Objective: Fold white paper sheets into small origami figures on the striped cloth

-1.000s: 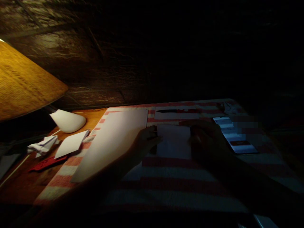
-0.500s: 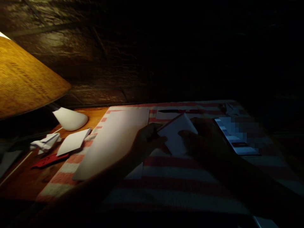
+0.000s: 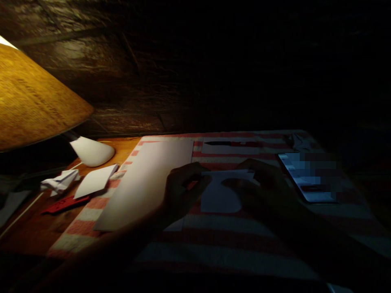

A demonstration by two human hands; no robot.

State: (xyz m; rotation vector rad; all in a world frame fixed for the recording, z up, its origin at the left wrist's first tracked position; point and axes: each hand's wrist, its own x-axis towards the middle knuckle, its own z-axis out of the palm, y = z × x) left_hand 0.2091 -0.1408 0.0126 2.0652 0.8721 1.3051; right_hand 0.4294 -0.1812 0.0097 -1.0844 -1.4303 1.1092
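Observation:
Between my two hands is a small piece of paper [image 3: 218,197], pale in the dim light and folded along its upper edge as far as I can see. My left hand [image 3: 185,185] pinches its upper left corner between thumb and fingers. On the other side my right hand [image 3: 264,183] grips the upper right part, thumb lying across the front face. A large white sheet [image 3: 149,175] lies flat under and left of my left wrist. Shadow hides most of the right hand's fingers.
A red-and-white striped cloth [image 3: 214,240] covers the table. Behind my hands lies a knife [image 3: 220,143] on a paper strip. A lit phone [image 3: 296,175] is on the right. At left stand a lamp [image 3: 91,152], a crumpled paper [image 3: 61,182], a folded paper [image 3: 96,181] and a red object [image 3: 64,204].
Both hands have turned the paper from a tilted, corner-up position to one with its top edge nearly level, and brought it slightly lower. The knife behind is less covered.

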